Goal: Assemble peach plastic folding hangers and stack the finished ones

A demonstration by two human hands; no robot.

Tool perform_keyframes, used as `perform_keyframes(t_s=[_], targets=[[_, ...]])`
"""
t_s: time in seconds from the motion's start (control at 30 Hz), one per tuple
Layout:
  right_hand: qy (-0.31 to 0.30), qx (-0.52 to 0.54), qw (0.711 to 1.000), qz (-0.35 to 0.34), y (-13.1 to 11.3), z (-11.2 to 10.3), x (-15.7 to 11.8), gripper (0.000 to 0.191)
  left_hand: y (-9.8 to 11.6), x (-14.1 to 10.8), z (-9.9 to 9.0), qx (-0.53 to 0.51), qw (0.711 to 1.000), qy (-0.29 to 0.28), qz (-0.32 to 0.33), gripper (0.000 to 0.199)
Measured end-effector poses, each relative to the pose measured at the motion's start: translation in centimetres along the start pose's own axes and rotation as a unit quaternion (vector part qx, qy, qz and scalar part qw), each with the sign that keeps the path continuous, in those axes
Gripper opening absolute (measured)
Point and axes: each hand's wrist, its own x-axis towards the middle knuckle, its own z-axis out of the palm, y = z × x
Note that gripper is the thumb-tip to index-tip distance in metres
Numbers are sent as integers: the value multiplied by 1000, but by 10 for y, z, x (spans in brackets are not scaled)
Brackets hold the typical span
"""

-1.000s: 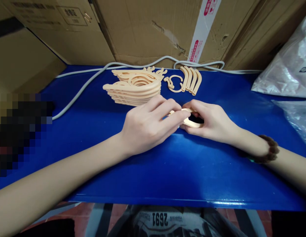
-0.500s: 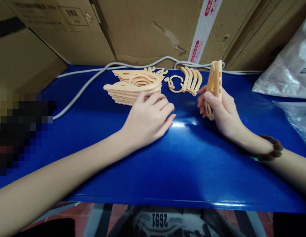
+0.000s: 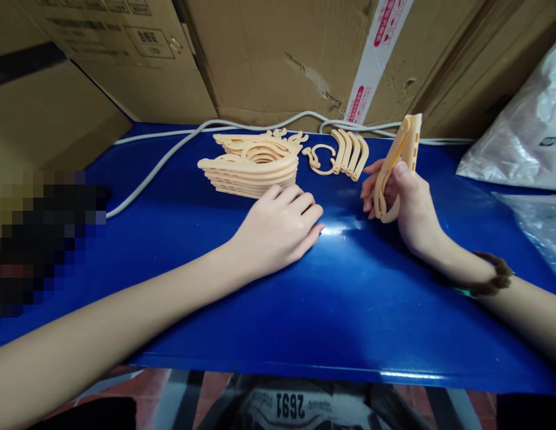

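Observation:
My left hand (image 3: pixel 280 230) rests palm down on the blue table, its fingers loosely bent and a little apart, with nothing seen in them. Just beyond its fingertips lies a stack of beige plastic folding hangers (image 3: pixel 255 170), hooks toward the right. My right hand (image 3: pixel 405 197) grips one folded hanger (image 3: pixel 414 140) of the same kind, held upright between thumb and fingers, its slotted edge facing right. Between the hands, farther back, several curved beige hanger arms (image 3: pixel 349 154) lie side by side, touching a ring-like hook piece (image 3: pixel 320 160).
Cardboard boxes (image 3: pixel 278 65) stand along the table's back edge. A white cable (image 3: pixel 156 170) runs in front of them. White plastic bags (image 3: pixel 515 143) lie at the right, and a pixelated dark area covers the left. The blue table's (image 3: pixel 304 322) front edge is near my lap.
My right hand has turned the folded hanger, so its two halves now show spread in a V. The left hand is slightly farther from the stack; the whole view has shifted a little.

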Motion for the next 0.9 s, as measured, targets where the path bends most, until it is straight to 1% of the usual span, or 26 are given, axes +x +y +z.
perform_keyframes(t_s=[0.03, 0.07, 0.1, 0.13, 0.17, 0.23, 0.27, 0.33, 0.37, 0.4, 0.43, 0.47, 0.57, 0.63, 0.7, 0.77, 0.83, 0.9], targets=[[-3, -10, 1000, -6, -1, 0, -1, 45, 0, 0, -1, -25, 999, 16, -23, 30], [-9, -41, 999, -22, -2, 0, -2, 44, 1, 0, -2, -56, 996, 39, -49, 34], [-20, -94, 994, -46, -4, 0, -4, 42, 1, 1, -2, -88, 991, 67, -76, 41], [-33, -162, 983, -77, -6, 0, -6, 39, 1, 1, -3, -119, 983, 96, -100, 48], [-53, -238, 963, -114, -8, 1, -9, 36, 0, 1, -3, -145, 975, 122, -117, 55], [-93, -358, 909, -191, -12, 2, -14, 34, 0, 0, -4, -176, 964, 152, -125, 66], [-108, -398, 882, -228, -13, 4, -16, 35, 0, 0, -4, -182, 964, 152, -119, 68], [-124, -447, 836, -291, -14, 6, -18, 37, 0, 0, -4, -179, 971, 124, -97, 64], [-127, -463, 820, -312, -15, 7, -19, 37, 0, 0, -4, -173, 975, 106, -87, 60], [-126, -473, 809, -326, -14, 8, -19, 38, 0, 0, -3, -166, 979, 86, -78, 55], [-122, -478, 803, -334, -14, 8, -19, 38, 0, 0, -3, -161, 982, 70, -70, 51], [-115, -477, 804, -335, -14, 8, -18, 37, -1, 0, -2, -157, 984, 60, -61, 48], [-84, -452, 828, -320, -12, 6, -16, 39, -3, 1, -2, -142, 987, 58, -39, 36], [-77, -439, 839, -312, -11, 5, -15, 39, -5, 2, -2, -145, 987, 64, -35, 31], [-87, -444, 834, -316, -11, 5, -15, 38, -5, 2, -3, -164, 984, 65, -41, 33], [-103, -458, 820, -329, -11, 6, -15, 36, -4, 2, -4, -181, 981, 60, -48, 32], [-116, -466, 809, -339, -11, 7, -16, 37, -3, 2, -4, -177, 981, 59, -46, 28], [-125, -468, 806, -341, -10, 8, -16, 38, -1, 1, -4, -157, 985, 61, -41, 25]])
